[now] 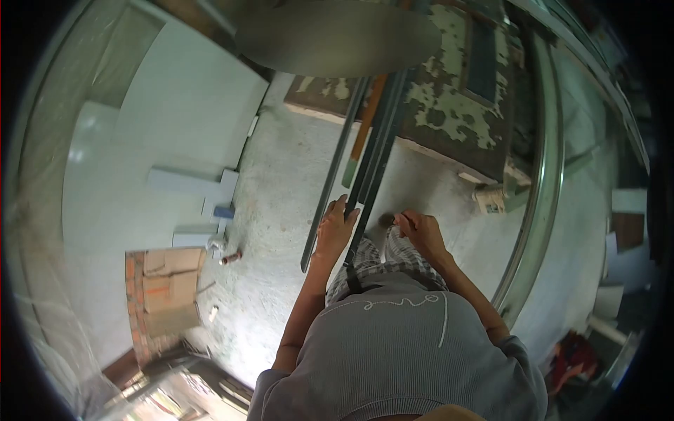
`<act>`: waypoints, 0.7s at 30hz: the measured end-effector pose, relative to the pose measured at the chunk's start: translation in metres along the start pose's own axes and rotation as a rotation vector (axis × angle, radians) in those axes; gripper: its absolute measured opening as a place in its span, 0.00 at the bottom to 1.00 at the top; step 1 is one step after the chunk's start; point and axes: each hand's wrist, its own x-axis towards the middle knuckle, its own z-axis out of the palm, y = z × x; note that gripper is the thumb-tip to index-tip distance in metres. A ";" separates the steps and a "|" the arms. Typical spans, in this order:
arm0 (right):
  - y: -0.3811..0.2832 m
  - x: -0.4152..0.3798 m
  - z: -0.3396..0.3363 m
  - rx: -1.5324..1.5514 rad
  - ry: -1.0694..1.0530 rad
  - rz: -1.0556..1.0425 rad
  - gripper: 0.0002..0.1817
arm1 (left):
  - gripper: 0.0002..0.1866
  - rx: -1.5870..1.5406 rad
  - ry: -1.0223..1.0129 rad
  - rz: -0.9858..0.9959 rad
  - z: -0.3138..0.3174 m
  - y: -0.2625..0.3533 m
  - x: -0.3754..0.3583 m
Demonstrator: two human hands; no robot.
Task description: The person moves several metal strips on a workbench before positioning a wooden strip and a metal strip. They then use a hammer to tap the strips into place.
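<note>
Several long dark bars [382, 133], which look like metal profiles, run from the weathered tabletop towards my body. My left hand [335, 230] is closed around one of the dark bars near its close end, thumb on one side and fingers on the other. Just left of that hand lies a separate thin grey bar [328, 193]. Between the bars is an orange-brown strip [365, 130] with a green end. To the right of the bars, my right hand [420, 233] is held with curled fingers in front of my patterned trousers. What it holds, if anything, is hidden.
A table [442, 112] with peeling paint stands ahead. A long metal rail [544, 175] runs down the right side. Large pale panels [189, 91] are at the left, with flattened cardboard [168, 291] on the floor. A blurred oval covers the top middle.
</note>
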 end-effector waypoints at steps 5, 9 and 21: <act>0.018 -0.032 0.007 0.035 0.148 0.078 0.14 | 0.32 0.024 -0.073 0.020 0.013 -0.011 0.000; 0.031 -0.052 0.019 0.084 0.196 0.158 0.14 | 0.33 0.003 -0.150 -0.013 0.015 -0.020 0.002; 0.034 -0.070 0.029 0.092 0.232 0.150 0.13 | 0.37 -0.050 -0.203 -0.055 0.022 -0.021 -0.002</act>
